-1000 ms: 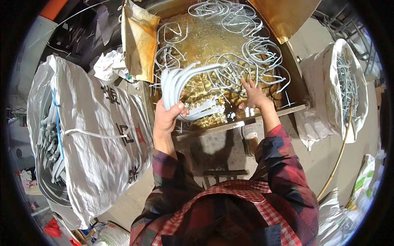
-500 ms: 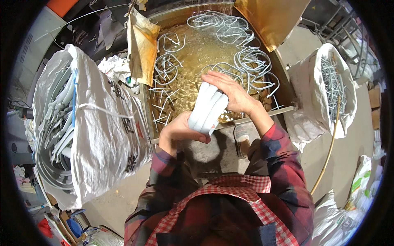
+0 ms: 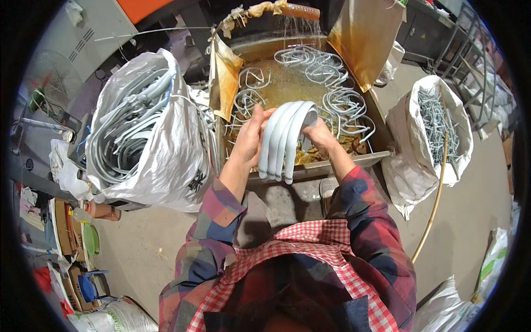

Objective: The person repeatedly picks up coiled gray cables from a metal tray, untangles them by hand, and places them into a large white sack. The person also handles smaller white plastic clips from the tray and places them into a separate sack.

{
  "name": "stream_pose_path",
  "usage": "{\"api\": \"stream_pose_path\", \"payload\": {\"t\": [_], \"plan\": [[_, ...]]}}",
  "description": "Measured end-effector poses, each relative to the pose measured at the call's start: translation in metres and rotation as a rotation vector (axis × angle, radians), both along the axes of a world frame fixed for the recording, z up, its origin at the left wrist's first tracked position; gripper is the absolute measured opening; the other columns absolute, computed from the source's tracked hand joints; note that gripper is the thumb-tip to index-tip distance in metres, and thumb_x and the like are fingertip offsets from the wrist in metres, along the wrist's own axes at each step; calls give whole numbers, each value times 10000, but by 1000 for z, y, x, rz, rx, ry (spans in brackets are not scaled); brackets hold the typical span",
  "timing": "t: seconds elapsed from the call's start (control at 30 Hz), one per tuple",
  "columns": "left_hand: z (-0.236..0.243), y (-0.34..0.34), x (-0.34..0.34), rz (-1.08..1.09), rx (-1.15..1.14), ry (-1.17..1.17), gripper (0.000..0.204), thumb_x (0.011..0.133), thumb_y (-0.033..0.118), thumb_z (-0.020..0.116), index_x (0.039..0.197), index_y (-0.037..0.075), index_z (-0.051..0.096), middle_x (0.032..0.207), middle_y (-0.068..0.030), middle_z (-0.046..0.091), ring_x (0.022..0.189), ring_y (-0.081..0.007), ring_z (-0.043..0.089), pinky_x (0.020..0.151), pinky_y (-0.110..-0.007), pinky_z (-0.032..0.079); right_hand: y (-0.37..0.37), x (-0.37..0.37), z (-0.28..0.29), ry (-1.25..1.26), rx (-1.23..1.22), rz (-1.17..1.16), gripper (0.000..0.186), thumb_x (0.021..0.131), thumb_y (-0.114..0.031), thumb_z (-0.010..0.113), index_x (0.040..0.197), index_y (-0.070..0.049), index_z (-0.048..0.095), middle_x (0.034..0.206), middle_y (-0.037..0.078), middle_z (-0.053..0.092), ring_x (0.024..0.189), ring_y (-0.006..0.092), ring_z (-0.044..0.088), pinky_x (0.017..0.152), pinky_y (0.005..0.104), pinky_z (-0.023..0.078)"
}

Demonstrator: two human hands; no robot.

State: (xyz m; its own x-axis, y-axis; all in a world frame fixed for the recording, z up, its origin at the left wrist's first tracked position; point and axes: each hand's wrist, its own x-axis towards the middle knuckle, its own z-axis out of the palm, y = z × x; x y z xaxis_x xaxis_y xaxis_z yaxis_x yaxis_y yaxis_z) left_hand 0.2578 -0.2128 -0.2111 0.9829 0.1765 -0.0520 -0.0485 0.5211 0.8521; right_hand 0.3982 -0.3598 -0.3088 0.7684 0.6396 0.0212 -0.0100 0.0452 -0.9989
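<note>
A bundle of several curved light-grey plastic strips (image 3: 286, 138) is held in front of me, over the near edge of the water tank (image 3: 301, 172). The strips lie side by side, arched at the top, their rounded ends hanging down toward me. My left hand (image 3: 250, 137) grips the bundle's left side, thumb up, with its fingers partly hidden behind the strips. On the right, my right hand (image 3: 322, 136) is closed on the bundle near its arch; most of its fingertips are hidden. Behind the bundle, grey looped plastic pieces (image 3: 343, 102) lie in the tank's brownish water.
Water falls from a rusty pipe (image 3: 301, 11) at the tank's far end. A white sack (image 3: 180, 149) of grey curved strips stands left; another sack (image 3: 406, 160) with small grey pieces stands right, a thin cane (image 3: 434, 216) leaning from it. Stained sheets (image 3: 224, 74) flank the tank.
The bundle has turned so its ends hang down toward me. My left hand has moved up to its left side, and my right hand has come down from its top. The view has tilted upward.
</note>
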Motion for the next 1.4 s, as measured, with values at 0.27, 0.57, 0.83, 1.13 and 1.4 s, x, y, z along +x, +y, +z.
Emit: {"api": "stream_pose_path", "payload": {"t": [0.27,0.57,0.83,1.13,1.4], "plan": [[5,-36,-46,537,1585,10,1082,641,366,779,1439,15,138,1343,-264,395,1175,-371,488,975,-401,417,7,-35,27,343,224,-225,299,798,-11,569,1095,24,564,999,101,621,848,209,602,735,338,487],[133,27,-118,832,1326,-259,716,674,23,655,1334,50,378,1096,-249,587,987,-378,603,883,-430,480,43,-136,197,-8,538,-64,623,714,-220,770,1227,-23,476,1124,103,552,1024,198,552,842,324,450],[271,182,-203,969,1253,-309,151,806,87,641,940,51,581,675,6,566,530,-70,512,470,-220,402,166,-153,203,-1485,273,233,816,630,-399,796,1306,-100,450,1229,186,520,1208,322,442,1067,455,252],[236,260,-164,184,1303,426,436,760,76,651,1183,52,547,781,-26,579,579,-73,554,501,-252,453,173,-160,176,-1306,542,275,209,640,-106,758,826,-94,665,802,32,590,783,229,563,699,342,420],[223,264,-125,30,2193,244,451,659,118,703,1087,34,587,890,-199,640,819,-331,617,742,-382,472,174,-168,167,-1274,593,66,192,601,-68,732,776,-124,678,740,-10,566,716,188,548,643,324,392]]}}
